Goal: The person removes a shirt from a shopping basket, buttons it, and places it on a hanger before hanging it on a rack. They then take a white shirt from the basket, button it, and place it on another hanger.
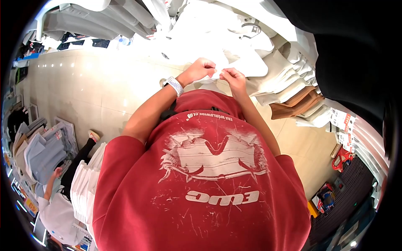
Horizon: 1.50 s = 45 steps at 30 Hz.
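Observed from the head view: the person wears a red printed T-shirt (209, 175) and holds both hands out in front of the chest, close together but not touching.

Left hand (202, 69): fingers curled, thumb and fingertips pinched on the edge of a white garment (238, 52). A pale wristband (174, 85) sits on this wrist.

Right hand (233, 78): likewise closed in a pinch on the same edge, just beside the left hand.

The white garment lies directly beyond and above both hands, spreading away from the fingertips over a heap of other white clothing. Whether it is a shirt or another item cannot be told.

Surroundings: folded pale garments (289, 73) are stacked to the right of the hands, with a brown folded piece (298, 105) below them. The cream tiled floor (83, 92) shows on the left. At the lower left another person (58, 213) reaches a hand (56, 172) toward blue-grey shirts (42, 152)
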Each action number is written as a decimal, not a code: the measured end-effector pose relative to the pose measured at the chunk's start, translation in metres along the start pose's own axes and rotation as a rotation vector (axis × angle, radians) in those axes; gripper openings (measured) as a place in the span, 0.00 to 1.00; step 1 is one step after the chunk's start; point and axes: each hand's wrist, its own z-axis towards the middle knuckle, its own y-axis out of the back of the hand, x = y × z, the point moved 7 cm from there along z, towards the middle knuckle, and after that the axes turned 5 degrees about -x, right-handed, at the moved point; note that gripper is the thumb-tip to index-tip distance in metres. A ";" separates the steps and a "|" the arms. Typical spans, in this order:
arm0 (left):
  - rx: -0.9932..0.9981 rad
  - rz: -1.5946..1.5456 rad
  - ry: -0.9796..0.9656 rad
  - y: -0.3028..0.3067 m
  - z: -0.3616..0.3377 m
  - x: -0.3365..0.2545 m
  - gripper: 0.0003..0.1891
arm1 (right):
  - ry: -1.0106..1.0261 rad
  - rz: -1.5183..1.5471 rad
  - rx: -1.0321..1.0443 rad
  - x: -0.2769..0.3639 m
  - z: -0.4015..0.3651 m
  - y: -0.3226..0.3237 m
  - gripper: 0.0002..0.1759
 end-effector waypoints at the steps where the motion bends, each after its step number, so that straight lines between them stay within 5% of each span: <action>1: -0.052 -0.029 0.015 0.002 -0.001 0.001 0.03 | 0.001 -0.012 -0.012 0.001 0.001 0.001 0.06; 14: -0.128 0.124 -0.140 -0.001 -0.002 -0.013 0.05 | 0.077 -0.080 -0.101 0.002 0.004 -0.003 0.08; 22: -0.300 0.629 -0.361 -0.011 -0.015 -0.070 0.07 | 0.152 -0.048 -0.195 -0.004 0.006 -0.005 0.07; 32: -0.035 1.215 -0.583 -0.023 0.009 -0.111 0.05 | 0.256 -0.160 -0.229 -0.002 0.002 0.002 0.06; 34: -0.055 1.267 -0.888 -0.038 -0.003 -0.129 0.03 | 0.227 -0.218 -0.243 -0.004 0.003 0.008 0.06; 37: -0.010 1.134 -1.093 -0.045 -0.014 -0.149 0.03 | 0.143 -0.120 -0.312 -0.005 0.006 0.013 0.06; 38: -0.009 1.135 -1.094 -0.044 -0.012 -0.145 0.03 | 0.088 0.035 -0.364 -0.006 0.007 0.015 0.07; 40: 0.115 1.231 -0.640 -0.036 0.010 -0.113 0.03 | 0.107 0.062 -0.392 -0.003 0.008 0.019 0.07; 45: 0.032 1.206 -0.550 -0.029 0.013 -0.107 0.04 | 0.063 0.189 -0.443 0.005 0.006 0.028 0.05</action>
